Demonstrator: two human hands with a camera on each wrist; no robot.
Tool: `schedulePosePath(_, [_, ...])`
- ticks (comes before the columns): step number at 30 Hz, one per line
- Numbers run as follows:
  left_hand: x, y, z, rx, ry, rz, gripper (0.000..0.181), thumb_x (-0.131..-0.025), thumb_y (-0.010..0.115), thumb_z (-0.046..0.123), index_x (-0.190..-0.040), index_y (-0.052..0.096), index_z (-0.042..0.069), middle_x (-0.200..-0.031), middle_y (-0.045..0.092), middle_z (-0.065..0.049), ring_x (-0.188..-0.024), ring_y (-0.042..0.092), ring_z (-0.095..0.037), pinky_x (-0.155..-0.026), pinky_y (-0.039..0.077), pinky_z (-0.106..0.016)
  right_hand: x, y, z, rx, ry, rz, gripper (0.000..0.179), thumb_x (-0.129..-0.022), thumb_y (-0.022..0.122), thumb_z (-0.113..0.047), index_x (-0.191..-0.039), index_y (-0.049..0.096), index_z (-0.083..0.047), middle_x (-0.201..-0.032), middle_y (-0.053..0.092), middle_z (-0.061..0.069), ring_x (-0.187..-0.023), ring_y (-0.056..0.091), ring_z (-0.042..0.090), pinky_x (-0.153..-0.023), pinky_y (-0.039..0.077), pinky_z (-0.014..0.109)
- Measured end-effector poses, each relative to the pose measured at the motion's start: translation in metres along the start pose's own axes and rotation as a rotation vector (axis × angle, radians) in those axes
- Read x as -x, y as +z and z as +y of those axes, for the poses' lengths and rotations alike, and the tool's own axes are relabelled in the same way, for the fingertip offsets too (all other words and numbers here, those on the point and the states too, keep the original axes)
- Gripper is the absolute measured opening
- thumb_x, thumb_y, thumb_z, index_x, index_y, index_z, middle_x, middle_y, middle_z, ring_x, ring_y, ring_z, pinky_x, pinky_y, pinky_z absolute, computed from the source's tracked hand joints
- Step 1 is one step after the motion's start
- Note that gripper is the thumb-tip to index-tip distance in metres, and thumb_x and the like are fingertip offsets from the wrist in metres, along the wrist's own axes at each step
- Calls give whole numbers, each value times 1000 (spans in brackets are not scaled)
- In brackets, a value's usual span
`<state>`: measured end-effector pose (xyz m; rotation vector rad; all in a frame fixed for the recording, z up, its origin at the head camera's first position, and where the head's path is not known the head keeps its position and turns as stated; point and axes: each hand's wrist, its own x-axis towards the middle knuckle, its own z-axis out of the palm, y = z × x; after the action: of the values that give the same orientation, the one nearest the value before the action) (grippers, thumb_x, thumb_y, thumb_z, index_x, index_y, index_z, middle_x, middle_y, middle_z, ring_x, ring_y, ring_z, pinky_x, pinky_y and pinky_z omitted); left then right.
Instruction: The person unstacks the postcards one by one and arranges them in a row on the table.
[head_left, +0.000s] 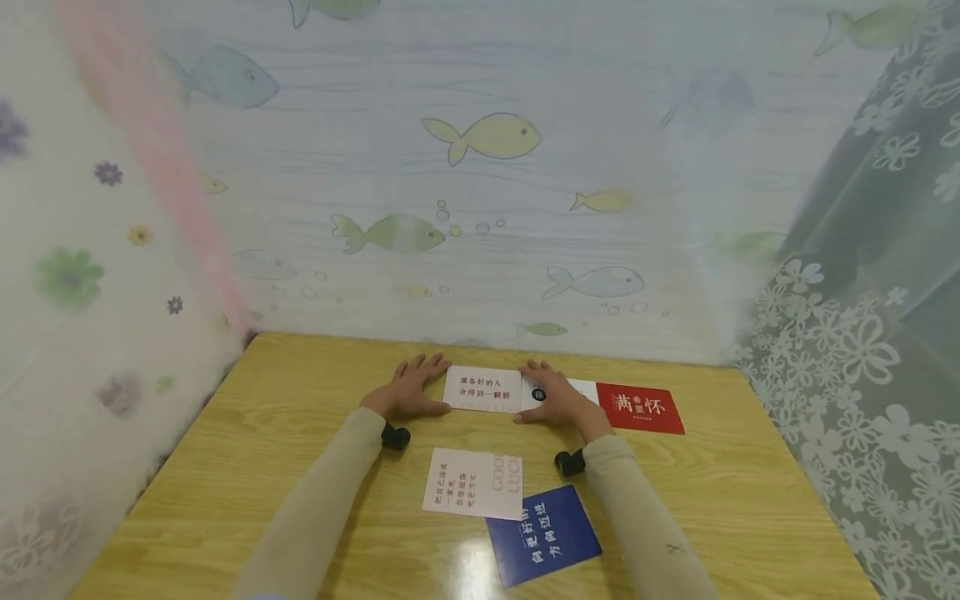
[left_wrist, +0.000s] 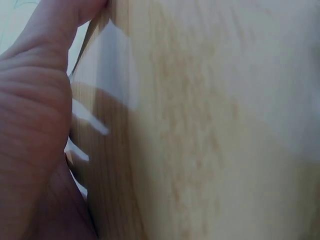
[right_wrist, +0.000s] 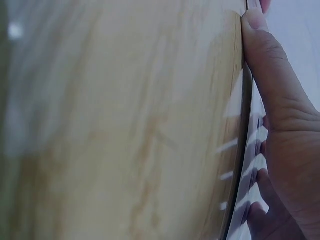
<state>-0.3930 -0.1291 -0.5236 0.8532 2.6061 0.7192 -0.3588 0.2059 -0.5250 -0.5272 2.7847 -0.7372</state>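
In the head view, a white card [head_left: 483, 390] with two lines of red and black writing lies flat near the table's far edge. My left hand [head_left: 408, 392] is at its left end, thumb and fingers spread at the corners. At the other end my right hand [head_left: 558, 404] has its thumb and fingertips about the seam with a second white card [head_left: 538, 395], which it partly covers. A red card [head_left: 641, 408] joins that one on the right. Both wrist views show mostly thumb and palm over the wood; the cards are hard to make out there.
Nearer on the wooden table [head_left: 247, 467] lies a pale pink card [head_left: 472, 483], overlapping a corner of a blue card [head_left: 547, 542]. Behind the table hangs a fish-patterned curtain [head_left: 480, 250]. Lace with white flowers [head_left: 862, 433] hangs along the right side.
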Motion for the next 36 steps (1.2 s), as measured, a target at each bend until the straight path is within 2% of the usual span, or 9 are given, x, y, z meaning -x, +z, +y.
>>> schedulePosePath(13, [4, 0, 3, 38, 6, 7, 92, -93, 72, 43, -164, 21, 12, -172, 8, -13, -157, -4, -41, -126, -6, -58, 2, -3, -5, 2, -1, -5, 103, -80, 86, -41, -160, 31, -8, -169, 19, 17, -157, 7, 41, -127, 9, 59])
schedulePosePath(19, [2, 2, -1, 43, -18, 6, 96, -92, 72, 48, -164, 19, 18, -172, 6, -7, -158, -6, -37, -127, -5, -56, 2, -4, -5, 14, 21, -18, 105, -80, 85, -44, -161, 28, -10, -170, 18, 13, -157, 7, 39, -127, 11, 59])
schedulePosePath(22, [2, 3, -4, 102, -64, 20, 98, -89, 72, 55, -165, 17, 25, -173, 3, -6, -157, -8, -38, -125, 2, -65, 2, -5, -6, 41, 4, -19, 104, -81, 85, -45, -161, 29, -8, -169, 19, 16, -157, 9, 40, -127, 9, 59])
schedulePosePath(26, [8, 3, -9, 177, -99, 86, 93, -91, 68, 58, -164, 18, 30, -172, 7, -9, -157, -5, -39, -119, 12, -73, 5, -8, -14, 41, -25, -4, 103, -83, 83, -45, -160, 28, -5, -168, 22, 19, -156, 13, 40, -127, 9, 57])
schedulePosePath(30, [18, 0, -9, 106, -7, 146, 86, -94, 68, 49, -163, 27, 17, -169, 21, -12, -157, 5, -39, -121, 14, -70, 19, -13, -32, -17, -56, 23, 97, -87, 80, -40, -160, 28, -3, -166, 25, 21, -155, 17, 42, -126, 14, 58])
schedulePosePath(33, [30, 1, -2, 7, 84, 154, 87, -94, 69, 46, -160, 30, 7, -167, 26, -16, -155, 13, -44, -122, 16, -68, 41, -12, -48, -57, -71, 6, 89, -90, 78, -37, -159, 32, -3, -165, 27, 21, -154, 19, 42, -124, 20, 60])
schedulePosePath(36, [49, 9, 11, -68, 134, 132, 90, -93, 69, 48, -160, 28, 5, -166, 26, -18, -154, 17, -45, -124, 14, -65, 66, -1, -57, -8, -105, -56, 85, -91, 76, -38, -156, 37, -1, -163, 32, 21, -153, 24, 42, -124, 24, 59])
